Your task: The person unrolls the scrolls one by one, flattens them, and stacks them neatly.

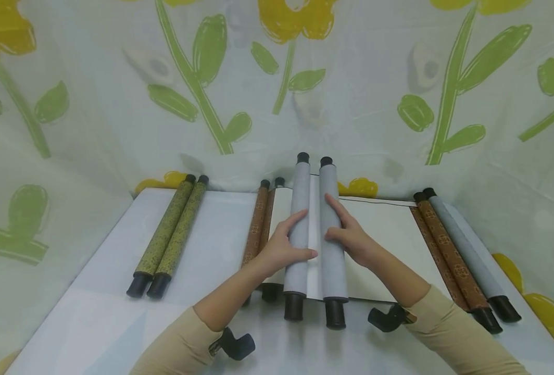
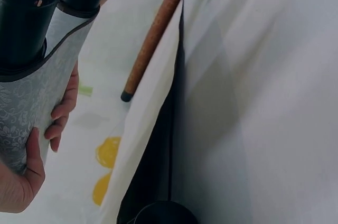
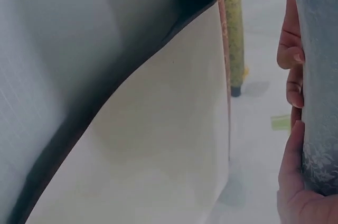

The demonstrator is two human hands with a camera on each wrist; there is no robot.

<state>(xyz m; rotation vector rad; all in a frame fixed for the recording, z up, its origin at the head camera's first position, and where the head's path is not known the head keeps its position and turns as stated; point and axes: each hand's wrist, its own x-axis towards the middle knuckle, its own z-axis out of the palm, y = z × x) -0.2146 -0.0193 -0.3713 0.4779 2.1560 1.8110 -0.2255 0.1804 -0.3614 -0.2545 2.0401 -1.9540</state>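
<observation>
Two grey rolls side by side on white desk (image 1: 94, 323), left hand (image 1: 284, 245) curled round left roll (image 1: 298, 229), right hand (image 1: 352, 234) gripping right roll (image 1: 331, 234), open scroll (image 1: 389, 234) beneath

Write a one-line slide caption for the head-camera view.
Left hand and right hand each grip one roller of a grey scroll on a white table, among green, brown and grey scrolls.
</observation>
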